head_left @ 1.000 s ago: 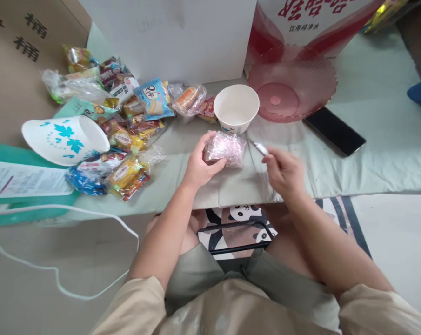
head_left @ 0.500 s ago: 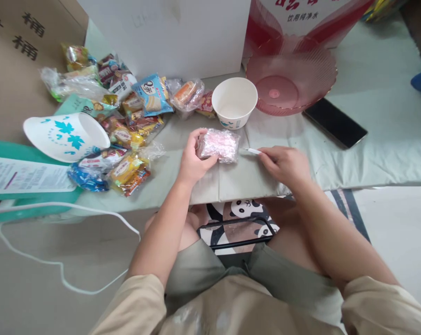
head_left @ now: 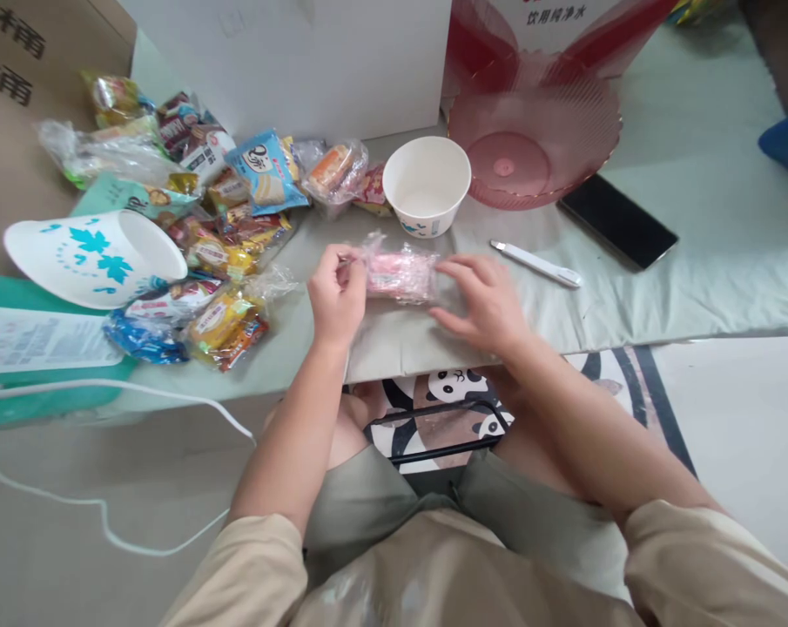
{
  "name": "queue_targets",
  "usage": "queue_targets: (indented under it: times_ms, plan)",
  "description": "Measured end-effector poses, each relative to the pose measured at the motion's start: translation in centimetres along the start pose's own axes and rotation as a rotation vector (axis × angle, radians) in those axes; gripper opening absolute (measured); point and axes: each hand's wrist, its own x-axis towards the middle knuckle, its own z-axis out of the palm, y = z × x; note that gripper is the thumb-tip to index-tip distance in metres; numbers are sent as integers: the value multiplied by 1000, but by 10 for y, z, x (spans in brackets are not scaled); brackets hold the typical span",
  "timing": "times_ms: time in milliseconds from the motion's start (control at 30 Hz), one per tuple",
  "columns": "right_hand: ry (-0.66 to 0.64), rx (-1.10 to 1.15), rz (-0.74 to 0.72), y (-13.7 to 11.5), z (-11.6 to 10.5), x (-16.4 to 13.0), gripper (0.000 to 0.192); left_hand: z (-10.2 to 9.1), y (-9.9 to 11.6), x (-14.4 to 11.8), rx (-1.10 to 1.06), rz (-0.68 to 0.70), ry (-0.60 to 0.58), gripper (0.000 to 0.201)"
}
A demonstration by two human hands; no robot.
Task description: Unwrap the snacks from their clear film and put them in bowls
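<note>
While the pale green tablecloth [head_left: 661, 261] spreads under everything, a white box [head_left: 289, 61] stands at the back with a pink ribbed plastic bowl [head_left: 534, 144] just to its right. A heap of wrapped snacks [head_left: 198, 218] lies to the left, beside a tipped paper bowl with teal leaves [head_left: 93, 257]. An upright white paper bowl [head_left: 426, 185] sits just behind the hands, a black phone [head_left: 616, 222] off to the right. The left hand [head_left: 334, 292] pinches one end of a pink snack in clear wrapping [head_left: 399, 274], low over the cloth near the table's front edge; the right hand [head_left: 488, 300] touches the other end with loosely spread fingers. A small white cutter [head_left: 535, 264] lies free beside it.
</note>
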Motion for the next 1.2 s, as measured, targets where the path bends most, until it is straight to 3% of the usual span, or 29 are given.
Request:
queue_targets:
  times_ms: [100, 167, 267, 367, 500, 567, 633, 733, 800, 867, 1100, 1200]
  plan:
    - [-22, 89, -37, -17, 11, 6, 29, 4, -7, 0, -217, -201, 31, 7]
    - [-16, 154, 0, -16, 10, 8, 20, 0, -13, 1, -225, -245, 56, 16]
    - [7, 227, 113, -3, -2, 7, 20, -12, -26, 3, -99, -196, 48, 29]
    - [122, 218, 335, 16, -16, -1, 16, -25, -40, 3, 66, -141, 5, 39]
    - [203, 117, 525, 31, -31, -12, 25, -37, -47, 2, 262, -76, 48, 40]
    - [234, 20, 483, 30, -32, -13, 30, -38, -41, 4, 266, -36, 38, 33]
    - [238, -38, 351, 24, -29, -9, 37, -35, -32, 7, 235, 0, -42, 29]
    - [133, -50, 173, 13, -19, 3, 43, -30, -16, 10, 253, 39, -219, 29]
    - [58, -46, 147, 8, -14, 12, 33, -28, -9, 12, 273, 72, -258, 19]
    - [34, -34, 145, 7, -13, 17, 22, -28, -5, 12, 259, 116, -230, 16]
    - [102, 35, 83, 6, -25, 10, 21, -32, -3, 11, 197, 268, -117, 19]
    - [64, -29, 90, 3, -29, 1, 21, -32, 1, 7, 201, 280, -114, 19]
